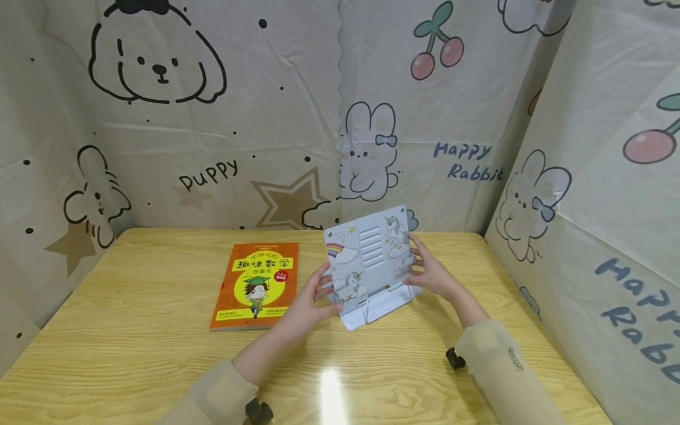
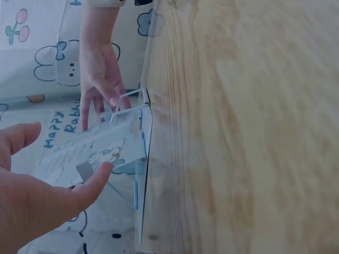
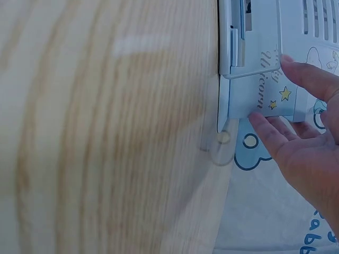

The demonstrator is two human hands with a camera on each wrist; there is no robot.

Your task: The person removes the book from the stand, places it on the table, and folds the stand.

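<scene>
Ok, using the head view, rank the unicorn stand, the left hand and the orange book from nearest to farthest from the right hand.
1. Unicorn stand: nearest, its right edge held by the right hand.
2. Left hand: at the stand's left edge.
3. Orange book: farthest, lying flat at the far left of the three.

Left of your left hand [image 1: 317, 296]: orange book [image 1: 249, 321] blocks you low | between your hands: white stand [image 1: 347, 260] bars crossing | nearer you, and right of your right hand [image 1: 432, 276]: tabletop [image 1: 398, 369] gives passing room | beyond: patterned curtain [image 1: 255, 124] walls you off
</scene>
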